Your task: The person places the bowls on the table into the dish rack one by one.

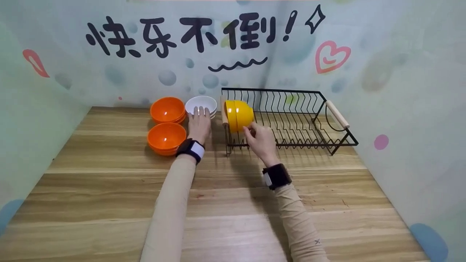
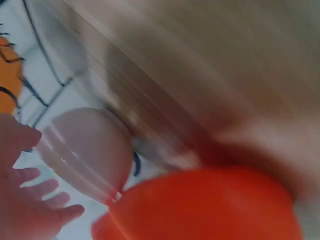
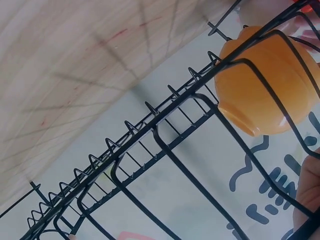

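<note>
My left hand (image 1: 199, 125) reaches over a stack of white bowls (image 1: 201, 103), its fingers extended across the near rim. In the left wrist view the fingers (image 2: 42, 189) stand spread beside the white bowls (image 2: 90, 150); contact cannot be told. Two nested yellow bowls (image 1: 238, 115) stand on their sides at the left end of a black wire dish rack (image 1: 287, 145). My right hand (image 1: 263, 140) is at their lower right, fingers loosely bent. The right wrist view shows part of that hand (image 3: 309, 192) behind the wires, apart from the yellow bowl (image 3: 265, 85).
Two stacks of orange bowls stand left of the white ones, a far stack (image 1: 167, 109) and a near stack (image 1: 166, 138). The rack has wooden handles, with the right handle (image 1: 337, 114) sticking up. A printed backdrop (image 1: 218, 80) closes off the wooden table's (image 1: 109, 203) far side.
</note>
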Action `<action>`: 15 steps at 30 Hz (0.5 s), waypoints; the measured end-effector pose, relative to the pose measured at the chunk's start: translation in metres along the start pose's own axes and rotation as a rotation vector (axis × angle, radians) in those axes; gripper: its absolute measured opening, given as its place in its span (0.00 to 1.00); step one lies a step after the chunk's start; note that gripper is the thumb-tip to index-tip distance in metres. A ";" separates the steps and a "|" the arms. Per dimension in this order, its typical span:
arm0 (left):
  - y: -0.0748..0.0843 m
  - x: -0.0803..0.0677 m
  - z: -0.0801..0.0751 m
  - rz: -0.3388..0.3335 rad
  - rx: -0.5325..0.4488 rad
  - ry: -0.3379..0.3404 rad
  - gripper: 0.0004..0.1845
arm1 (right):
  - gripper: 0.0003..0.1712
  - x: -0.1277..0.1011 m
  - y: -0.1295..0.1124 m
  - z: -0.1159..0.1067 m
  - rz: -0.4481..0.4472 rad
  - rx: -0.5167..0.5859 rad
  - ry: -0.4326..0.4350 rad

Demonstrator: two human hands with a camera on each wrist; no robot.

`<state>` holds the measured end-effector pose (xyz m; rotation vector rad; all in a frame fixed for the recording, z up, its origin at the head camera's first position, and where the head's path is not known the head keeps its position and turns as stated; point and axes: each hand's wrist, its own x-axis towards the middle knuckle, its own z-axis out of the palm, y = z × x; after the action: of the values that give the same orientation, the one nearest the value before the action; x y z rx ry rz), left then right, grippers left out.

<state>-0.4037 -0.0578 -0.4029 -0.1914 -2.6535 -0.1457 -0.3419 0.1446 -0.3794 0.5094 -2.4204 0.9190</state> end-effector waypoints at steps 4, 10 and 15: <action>-0.008 0.007 0.001 0.003 0.001 -0.187 0.24 | 0.12 0.000 -0.001 0.000 -0.001 0.025 -0.001; -0.008 0.018 -0.002 0.009 0.007 -0.205 0.17 | 0.12 0.001 0.001 0.000 -0.026 0.033 0.020; -0.006 0.022 -0.004 0.031 -0.015 -0.183 0.17 | 0.12 0.000 0.003 -0.001 -0.036 0.027 0.027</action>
<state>-0.4225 -0.0619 -0.3895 -0.2618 -2.8300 -0.1438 -0.3432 0.1477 -0.3803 0.5448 -2.3695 0.9387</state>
